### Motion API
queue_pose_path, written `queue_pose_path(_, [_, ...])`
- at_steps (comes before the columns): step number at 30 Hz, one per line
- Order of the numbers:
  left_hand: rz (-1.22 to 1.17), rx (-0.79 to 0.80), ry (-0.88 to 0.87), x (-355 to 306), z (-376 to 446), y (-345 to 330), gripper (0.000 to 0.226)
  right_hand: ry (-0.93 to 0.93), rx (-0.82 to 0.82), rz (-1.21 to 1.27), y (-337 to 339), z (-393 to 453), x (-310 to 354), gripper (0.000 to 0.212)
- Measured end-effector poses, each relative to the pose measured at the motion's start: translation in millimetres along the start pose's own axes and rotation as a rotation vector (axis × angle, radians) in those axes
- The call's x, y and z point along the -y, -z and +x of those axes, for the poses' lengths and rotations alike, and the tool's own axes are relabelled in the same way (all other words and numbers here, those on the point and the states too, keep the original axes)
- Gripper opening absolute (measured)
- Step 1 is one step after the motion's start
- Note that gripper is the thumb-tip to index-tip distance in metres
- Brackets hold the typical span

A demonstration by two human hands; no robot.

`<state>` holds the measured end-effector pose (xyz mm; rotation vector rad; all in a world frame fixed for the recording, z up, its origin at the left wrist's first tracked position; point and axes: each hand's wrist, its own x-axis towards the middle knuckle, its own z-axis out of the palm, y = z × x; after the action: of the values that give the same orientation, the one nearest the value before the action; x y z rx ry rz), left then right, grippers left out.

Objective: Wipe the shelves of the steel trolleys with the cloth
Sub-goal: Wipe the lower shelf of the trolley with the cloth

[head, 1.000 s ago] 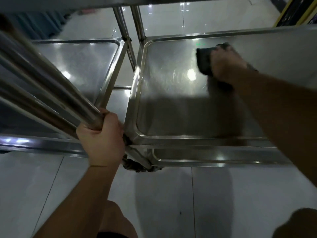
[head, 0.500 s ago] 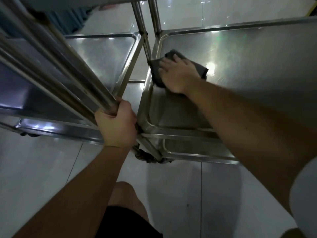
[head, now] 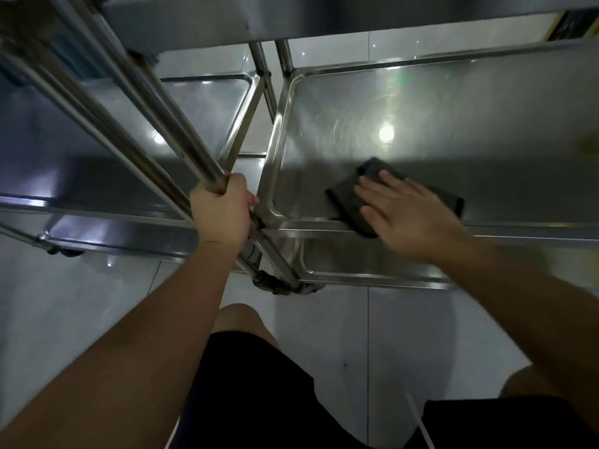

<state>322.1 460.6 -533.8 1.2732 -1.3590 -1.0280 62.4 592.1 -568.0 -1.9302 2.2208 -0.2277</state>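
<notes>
Two steel trolleys stand side by side. The right trolley's middle shelf [head: 437, 102] is a shiny tray with a raised rim. A dark folded cloth [head: 348, 196] lies at the shelf's near edge, and my right hand [head: 408, 212] presses it flat with straight fingers. My left hand [head: 222, 210] grips the upright steel post [head: 162, 124] at the near corner between the trolleys. The left trolley's shelf [head: 107, 137] sits behind the posts.
An upper shelf [head: 291, 14] overhangs the top of the view. A lower shelf rim [head: 372, 277] and a caster [head: 275, 286] show below. Pale floor tiles [head: 372, 335] lie in front, with my knees and dark shorts at the bottom.
My right hand has slid the cloth from the shelf's far right to its left rim, then back to the near edge. My left hand has kept its grip on the post.
</notes>
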Motion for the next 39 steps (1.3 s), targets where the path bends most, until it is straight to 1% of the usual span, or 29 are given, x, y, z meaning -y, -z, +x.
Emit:
queue_pose_path(2, [0.022, -0.012, 0.002, -1.3, -4.8, 0.9, 0.027, -0.059, 0.015, -0.022, 6.3, -19.5, -34.1, 0.071])
queue_pose_path(3, [0.051, -0.008, 0.009, -0.7, -6.6, 2.5, 0.027, -0.075, 0.024, -0.031, 8.6, -27.5, -45.0, 0.07])
queue_pose_path(5, [0.171, 0.027, 0.017, 1.3, -11.9, 9.8, 0.033, -0.089, 0.031, -0.037, 11.3, -34.6, -54.5, 0.069])
queue_pose_path(6, [0.284, 0.063, 0.033, 4.7, -15.3, 15.5, 0.032, -0.093, 0.031, -0.032, 12.1, -34.7, -54.9, 0.069])
queue_pose_path(7, [0.468, 0.126, 0.071, 10.0, -20.5, 21.3, 0.033, -0.096, 0.03, -0.02, 12.2, -33.8, -54.0, 0.069])
queue_pose_path(9, [0.904, 0.365, 0.236, 24.2, -36.3, 27.6, 0.048, -0.102, 0.033, 0.044, 12.9, -30.0, -52.6, 0.069])
queue_pose_path(10, [1.003, 0.501, 0.358, 29.2, -48.5, 26.2, 0.052, -0.103, 0.038, 0.079, 13.4, -27.7, -53.4, 0.068])
queue_pose_path(11, [1.013, 0.628, 0.456, 30.5, -62.6, 21.0, 0.051, -0.102, 0.041, 0.095, 13.4, -25.6, -54.5, 0.067])
queue_pose_path(12, [1.009, 0.741, 0.449, 29.1, -75.9, 12.4, 0.046, -0.099, 0.038, 0.085, 12.3, -24.8, -55.6, 0.065])
queue_pose_path(13, [0.998, 0.83, 0.347, 25.6, -85.6, -0.7, 0.043, -0.096, 0.033, 0.06, 10.8, -24.6, -57.2, 0.063])
queue_pose_path(14, [0.976, 0.865, 0.215, 19.4, -93.1, -18.1, 0.044, -0.095, 0.029, 0.034, 9.1, -24.4, -57.9, 0.061])
queue_pose_path(15, [0.938, 0.852, 0.093, 10.8, -98.3, -38.2, 0.043, -0.094, 0.027, 0.018, 8.3, -24.0, -57.1, 0.059])
queue_pose_path(16, [0.893, 0.807, -0.022, 0.3, -101.8, -60.1, 0.041, -0.092, 0.025, 0.011, 8.2, -23.7, -55.9, 0.058])
queue_pose_path(18, [0.816, 0.671, -0.259, -17.3, -101.8, -107.1, 0.03, -0.087, 0.015, 0.006, 9.7, -23.7, -56.2, 0.056])
queue_pose_path(19, [0.779, 0.602, -0.359, -23.6, -99.4, -128.4, 0.022, -0.087, 0.011, 0.006, 11.3, -25.1, -59.0, 0.056])
queue_pose_path(20, [0.758, 0.551, -0.438, -26.6, -96.0, -148.2, 0.021, -0.096, 0.006, 0.005, 13.7, -28.0, -64.6, 0.055])
queue_pose_path(21, [0.776, 0.53, -0.493, -27.4, -91.6, -166.0, 0.026, -0.114, -0.001, 0.003, 16.1, -32.8, -73.5, 0.055])
queue_pose_path(23, [0.897, 0.554, -0.505, -22.8, -82.4, -194.8, 0.042, -0.171, -0.019, -0.01, 22.5, -47.7, -101.1, 0.056])
queue_pose_path(25, [1.017, 0.62, -0.481, -11.7, -77.6, -213.4, 0.057, -0.239, -0.034, -0.032, 31.0, -66.3, -141.1, 0.057])
queue_pose_path(27, [1.056, 0.667, -0.434, 1.0, -74.4, -222.4, 0.066, -0.333, -0.05, -0.044, 40.7, -85.8, -189.6, 0.057])
queue_pose_path(29, [1.056, 0.654, -0.411, 9.6, -72.6, -225.3, 0.07, -0.475, -0.078, -0.031, 52.4, -104.2, -243.8, 0.061])
queue_pose_path(31, [1.071, 0.632, -0.417, 12.6, -73.4, -227.1, 0.072, -0.647, -0.128, 0.027, 66.4, -120.3, -298.3, 0.069])
queue_pose_path(34, [1.095, 0.608, -0.446, 10.5, -77.6, -228.7, 0.071, -0.891, -0.193, 0.111, 81.4, -131.3, -357.8, 0.077])
queue_pose_path(37, [1.098, 0.621, -0.448, 6.1, -81.5, -231.3, 0.072, -1.021, -0.233, 0.092, 84.9, -114.6, -378.2, 0.072])
queue_pose_path(39, [1.097, 0.629, -0.439, 4.4, -82.3, -234.1, 0.073, -1.042, -0.241, 0.082, 86.3, -90.6, -372.3, 0.07])
